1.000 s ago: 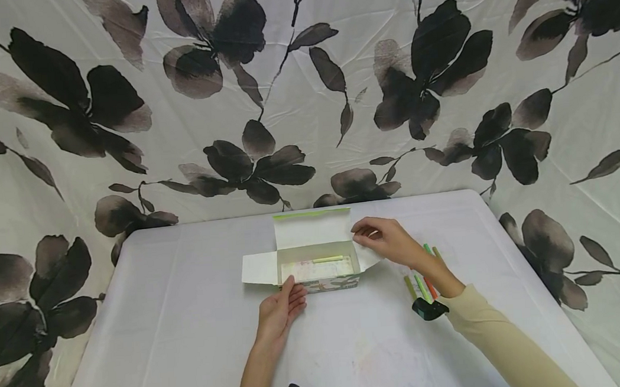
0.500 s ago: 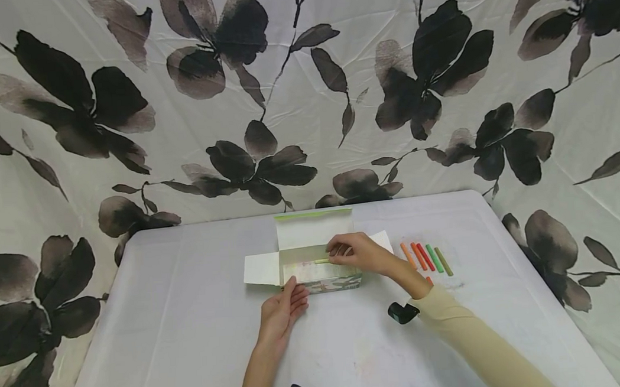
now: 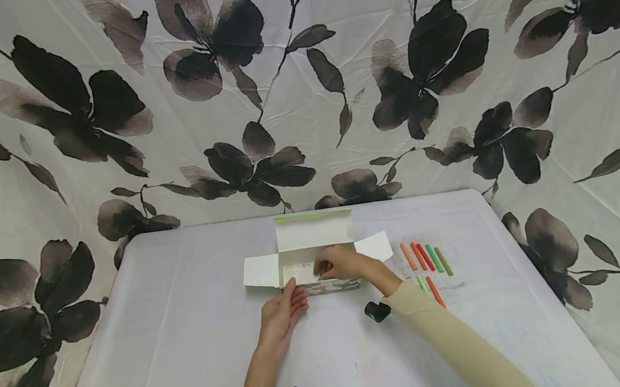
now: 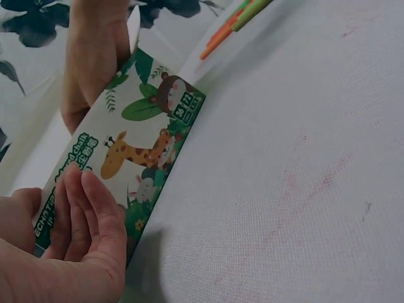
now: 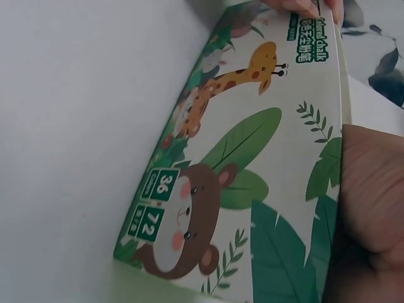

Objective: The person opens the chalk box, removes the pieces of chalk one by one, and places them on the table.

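A colored chalk box [image 3: 331, 285] stands on the table with its lid [image 3: 314, 229] raised and side flaps [image 3: 261, 271] spread; its front bears a giraffe and a bear. My left hand [image 3: 281, 315] grips the front wall at the left, thumb over the rim and fingers against the printed face [image 4: 136, 158]. My right hand [image 3: 341, 261] reaches inside the box near its right half, fingers bent downward. Its fingertips are mostly hidden by the wall, and whether they hold a chalk stick cannot be seen. In the right wrist view, that hand [image 5: 372, 214] is behind the box's front edge.
Right of the box lie several chalk sticks: an orange one [image 3: 408, 257], a red one [image 3: 426, 257], a green one [image 3: 435, 258] and an olive one [image 3: 444, 261] among them. Nearer me are a light green stick [image 3: 423, 285] and an orange-red stick [image 3: 435, 292]. Chalk smudges mark the white tablecloth [image 4: 309, 189].
My right hand has moved left and down from the right flap into the box. The yellow-green chalk stick seen inside earlier is now out of sight. My left hand stays put.
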`<state>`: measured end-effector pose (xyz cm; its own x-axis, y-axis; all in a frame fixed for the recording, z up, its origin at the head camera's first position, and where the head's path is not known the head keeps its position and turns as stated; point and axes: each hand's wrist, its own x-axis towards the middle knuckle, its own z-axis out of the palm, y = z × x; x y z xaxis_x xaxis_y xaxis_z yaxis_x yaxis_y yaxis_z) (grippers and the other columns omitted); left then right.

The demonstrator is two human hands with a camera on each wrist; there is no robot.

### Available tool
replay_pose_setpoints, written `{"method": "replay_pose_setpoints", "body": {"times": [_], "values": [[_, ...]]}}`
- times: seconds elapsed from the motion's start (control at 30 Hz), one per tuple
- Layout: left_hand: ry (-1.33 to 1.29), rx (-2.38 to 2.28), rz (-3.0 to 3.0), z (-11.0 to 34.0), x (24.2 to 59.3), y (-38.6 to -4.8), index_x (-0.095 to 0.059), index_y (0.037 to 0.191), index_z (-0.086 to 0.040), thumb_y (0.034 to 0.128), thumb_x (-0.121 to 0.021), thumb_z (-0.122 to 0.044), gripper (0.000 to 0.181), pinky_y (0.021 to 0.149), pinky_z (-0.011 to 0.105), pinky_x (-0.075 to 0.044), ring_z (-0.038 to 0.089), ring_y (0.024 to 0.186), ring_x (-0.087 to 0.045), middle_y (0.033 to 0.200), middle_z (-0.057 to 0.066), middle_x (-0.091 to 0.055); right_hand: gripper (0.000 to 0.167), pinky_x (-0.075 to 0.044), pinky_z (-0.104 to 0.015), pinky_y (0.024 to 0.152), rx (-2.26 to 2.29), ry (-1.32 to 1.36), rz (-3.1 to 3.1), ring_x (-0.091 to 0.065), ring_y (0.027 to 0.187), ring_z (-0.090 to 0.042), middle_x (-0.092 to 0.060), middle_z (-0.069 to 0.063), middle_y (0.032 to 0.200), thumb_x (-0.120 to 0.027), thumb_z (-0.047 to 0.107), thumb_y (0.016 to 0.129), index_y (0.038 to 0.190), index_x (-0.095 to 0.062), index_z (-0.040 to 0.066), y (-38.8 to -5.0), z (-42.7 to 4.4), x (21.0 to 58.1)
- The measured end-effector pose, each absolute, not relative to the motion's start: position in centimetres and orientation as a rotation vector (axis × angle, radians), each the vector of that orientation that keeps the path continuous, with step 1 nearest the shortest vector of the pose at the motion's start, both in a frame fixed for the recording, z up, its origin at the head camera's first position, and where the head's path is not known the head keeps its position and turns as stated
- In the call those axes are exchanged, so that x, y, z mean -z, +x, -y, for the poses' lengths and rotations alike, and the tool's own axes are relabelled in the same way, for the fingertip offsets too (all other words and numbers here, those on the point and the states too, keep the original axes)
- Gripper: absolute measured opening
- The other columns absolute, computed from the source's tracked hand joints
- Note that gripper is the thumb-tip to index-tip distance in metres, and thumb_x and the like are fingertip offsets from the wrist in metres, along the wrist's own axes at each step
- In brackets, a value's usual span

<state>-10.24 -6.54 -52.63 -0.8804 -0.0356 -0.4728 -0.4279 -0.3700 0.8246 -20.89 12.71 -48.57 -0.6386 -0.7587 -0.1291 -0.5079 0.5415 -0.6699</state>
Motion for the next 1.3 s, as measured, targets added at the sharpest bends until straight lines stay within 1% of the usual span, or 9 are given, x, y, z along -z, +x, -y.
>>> {"method": "replay_pose_setpoints", "body": {"times": [0.13, 0.37, 0.47, 0.57, 0.7, 0.9, 1.03, 1.13, 1.3], "values": [[-0.612, -2.349, -1.585, 6.5, 52.8, -10.1, -0.062, 0.116, 0.011, 0.0997, -0.069, -0.040, 0.054, 0.085, 0.024, -0.060, 0.014, 0.092, -0.071, 0.099, 0.009, -0.072, 0.009, -0.057, -0.021, 0.081, 0.768, -0.986, -2.305, -0.070, 0.091, -0.019, -0.074, -0.011, 0.100, -0.071, -0.001, 0.095, 0.103, -0.076, -0.001, -21.2, -12.0, 48.5], [-0.621, -2.359, -1.581, 6.4, 53.0, -9.9, -0.063, 0.115, 0.011, 0.0991, -0.070, -0.041, 0.054, 0.084, 0.023, -0.060, 0.013, 0.090, -0.070, 0.098, 0.008, -0.072, 0.017, -0.056, -0.024, 0.083, 0.571, -0.897, -2.248, -0.066, 0.090, -0.014, -0.074, -0.006, 0.101, -0.065, -0.006, 0.097, 0.106, -0.077, 0.002, -21.8, -11.1, 48.2], [-0.609, -2.368, -1.585, 6.3, 53.0, -9.9, -0.063, 0.115, 0.011, 0.0997, -0.069, -0.040, 0.054, 0.084, 0.023, -0.060, 0.013, 0.090, -0.070, 0.098, 0.009, -0.072, 0.015, -0.055, -0.025, 0.082, 0.500, -0.855, -2.259, -0.062, 0.087, -0.011, -0.072, -0.001, 0.096, -0.066, -0.003, 0.098, 0.103, -0.078, 0.006, -21.9, -10.9, 48.1], [-0.597, -2.376, -1.590, 6.2, 53.1, -9.8, -0.063, 0.115, 0.012, 0.1000, -0.069, -0.040, 0.054, 0.083, 0.024, -0.061, 0.014, 0.090, -0.071, 0.099, 0.010, -0.072, 0.015, -0.053, -0.024, 0.077, 0.455, -0.837, -2.270, -0.057, 0.080, -0.009, -0.067, 0.004, 0.086, -0.066, 0.000, 0.099, 0.099, -0.078, 0.008, -22.0, -10.9, 48.1], [-0.597, -2.368, -1.605, 6.1, 53.2, -9.9, -0.063, 0.115, 0.012, 0.0994, -0.069, -0.041, 0.056, 0.084, 0.024, -0.061, 0.015, 0.091, -0.071, 0.099, 0.010, -0.073, 0.017, -0.046, -0.024, 0.070, 0.427, -0.867, -2.263, -0.050, 0.075, -0.009, -0.061, 0.005, 0.080, -0.063, 0.000, 0.101, 0.096, -0.076, 0.009, -22.1, -11.2, 48.5], [-0.616, -2.362, -1.609, 6.2, 53.2, -9.9, -0.064, 0.115, 0.012, 0.0991, -0.069, -0.041, 0.056, 0.083, 0.024, -0.061, 0.014, 0.090, -0.071, 0.098, 0.009, -0.073, 0.012, -0.054, -0.026, 0.080, 0.447, -0.902, -2.280, -0.058, 0.083, -0.006, -0.070, 0.004, 0.092, -0.067, 0.003, 0.099, 0.098, -0.077, 0.010, -22.1, -12.1, 48.4], [-0.611, -2.359, -1.616, 6.3, 53.1, -9.9, -0.064, 0.116, 0.012, 0.0995, -0.069, -0.041, 0.056, 0.083, 0.024, -0.061, 0.014, 0.091, -0.071, 0.099, 0.010, -0.073, 0.006, -0.054, -0.028, 0.080, 0.429, -0.943, -2.302, -0.059, 0.083, -0.008, -0.069, 0.004, 0.091, -0.069, 0.009, 0.100, 0.098, -0.074, 0.010, -22.1, -12.4, 47.9], [-0.606, -2.356, -1.623, 6.4, 53.1, -9.9, -0.063, 0.116, 0.012, 0.0996, -0.069, -0.041, 0.056, 0.083, 0.024, -0.061, 0.015, 0.092, -0.071, 0.099, 0.010, -0.073, 0.005, -0.053, -0.027, 0.080, 0.433, -0.945, -2.301, -0.058, 0.084, -0.009, -0.068, 0.002, 0.093, -0.069, 0.007, 0.099, 0.098, -0.073, 0.010, -22.2, -12.6, 47.7], [-0.610, -2.346, -1.633, 6.5, 53.1, -10.0, -0.064, 0.116, 0.012, 0.1000, -0.068, -0.042, 0.056, 0.083, 0.024, -0.061, 0.014, 0.091, -0.071, 0.100, 0.010, -0.073, 0.010, -0.054, -0.027, 0.079, 0.495, -0.940, -2.306, -0.060, 0.087, -0.011, -0.070, -0.004, 0.097, -0.072, -0.002, 0.094, 0.099, -0.073, 0.007, -22.2, -12.8, 47.6]]}}
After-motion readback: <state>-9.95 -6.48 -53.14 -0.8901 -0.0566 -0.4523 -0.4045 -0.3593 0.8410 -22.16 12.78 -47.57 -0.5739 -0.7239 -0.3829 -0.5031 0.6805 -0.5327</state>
